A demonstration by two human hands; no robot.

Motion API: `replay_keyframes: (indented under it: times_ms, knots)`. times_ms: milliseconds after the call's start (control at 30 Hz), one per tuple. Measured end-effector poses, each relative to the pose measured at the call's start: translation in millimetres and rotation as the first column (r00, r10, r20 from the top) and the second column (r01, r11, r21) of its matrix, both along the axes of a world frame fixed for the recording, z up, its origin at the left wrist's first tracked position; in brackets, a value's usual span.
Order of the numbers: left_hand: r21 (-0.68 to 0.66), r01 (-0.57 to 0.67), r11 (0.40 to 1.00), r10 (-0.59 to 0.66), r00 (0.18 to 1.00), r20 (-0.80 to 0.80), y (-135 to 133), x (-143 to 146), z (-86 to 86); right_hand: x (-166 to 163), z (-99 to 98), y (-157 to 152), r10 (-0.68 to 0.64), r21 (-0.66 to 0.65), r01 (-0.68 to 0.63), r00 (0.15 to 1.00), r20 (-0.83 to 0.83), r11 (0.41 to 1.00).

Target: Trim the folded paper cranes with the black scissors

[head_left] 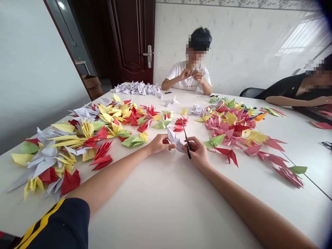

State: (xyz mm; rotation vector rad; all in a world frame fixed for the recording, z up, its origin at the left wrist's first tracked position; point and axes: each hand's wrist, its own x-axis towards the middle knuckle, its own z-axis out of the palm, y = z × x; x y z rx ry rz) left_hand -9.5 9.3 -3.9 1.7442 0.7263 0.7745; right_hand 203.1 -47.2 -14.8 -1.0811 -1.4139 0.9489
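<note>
A pale lilac-white folded paper crane (176, 141) is between my two hands over the table. My left hand (158, 144) pinches its left side with thumb and fingers. My right hand (197, 152) is closed around black-handled scissors (187, 145), whose thin blades point up and away from me. The fingertips of that hand also seem to meet the crane's right side; the exact contact is hidden. Just beyond lie red folded cranes (181, 121). A green crane (214, 141) and a red one (228, 154) lie right of my right hand.
The white table (155, 207) bears a large pile of yellow, red, white and green cranes (88, 128) at left. A pinkish-red heap (225, 124) lies at right, white cranes (137, 88) at the back. Two people sit across, one in a white shirt (181, 74).
</note>
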Motion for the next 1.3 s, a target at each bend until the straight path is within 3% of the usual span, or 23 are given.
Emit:
replay_keyframes:
  times_ms: [300,500,600,700,833,1067,1300]
  knots:
    - [-0.030,0.011,0.999,-0.011,1.000,0.014,-7,5,-0.4,1,0.8,-1,-0.072,0.103,0.062,0.993,0.095,0.993]
    - [-0.091,-0.155,0.984,0.162,0.983,0.082,-16,15,2.0,-4,5.4,-11,-0.328,0.314,0.262,0.927,0.181,0.912]
    - [-0.107,-0.189,0.976,0.201,0.972,0.118,-20,21,2.8,-7,3.2,-13,-0.230,0.278,0.177,0.958,0.172,0.944]
    - [-0.170,-0.125,0.977,0.155,0.972,0.177,-24,27,4.0,-8,0.5,-12,-0.153,0.209,0.118,0.975,0.159,0.971]
    - [-0.226,-0.077,0.971,0.134,0.960,0.246,-31,32,7.5,-7,-1.0,-10,-0.184,0.189,0.152,0.969,0.167,0.970]
    - [-0.187,-0.054,0.981,0.097,0.969,0.226,-32,29,9.3,-8,0.2,-12,-0.265,0.286,0.181,0.920,0.289,0.941]
    - [-0.147,-0.077,0.986,0.106,0.974,0.201,-29,26,6.4,-9,4.8,-13,-0.291,0.326,0.188,0.907,0.305,0.926]
